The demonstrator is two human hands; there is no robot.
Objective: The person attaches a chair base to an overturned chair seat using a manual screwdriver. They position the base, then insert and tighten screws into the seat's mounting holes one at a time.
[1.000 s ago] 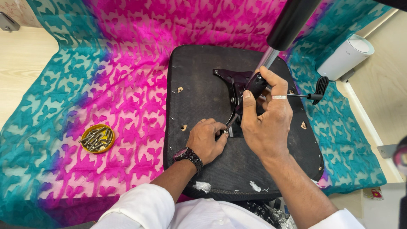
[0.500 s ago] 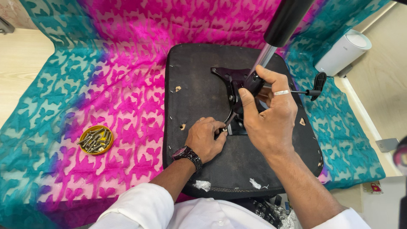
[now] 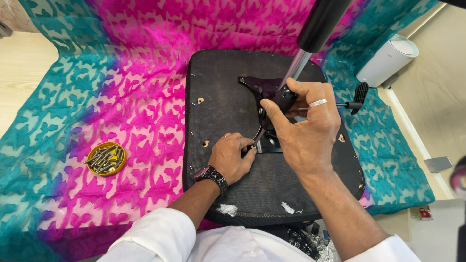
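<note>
Head view | left hand [image 3: 234, 156] fisted around small tool [image 3: 256, 139] | right hand [image 3: 306, 127] clasping gas-lift cylinder [image 3: 293, 73] base on upturned seat [image 3: 228, 97]

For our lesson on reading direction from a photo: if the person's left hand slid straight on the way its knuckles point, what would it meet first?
Probably the black metal plate on the seat underside; the left hand points up-right toward it, though depth is unclear.

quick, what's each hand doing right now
Left hand: closed on a small tool at the black metal plate.
Right hand: closed around the base of the gas cylinder.
</note>
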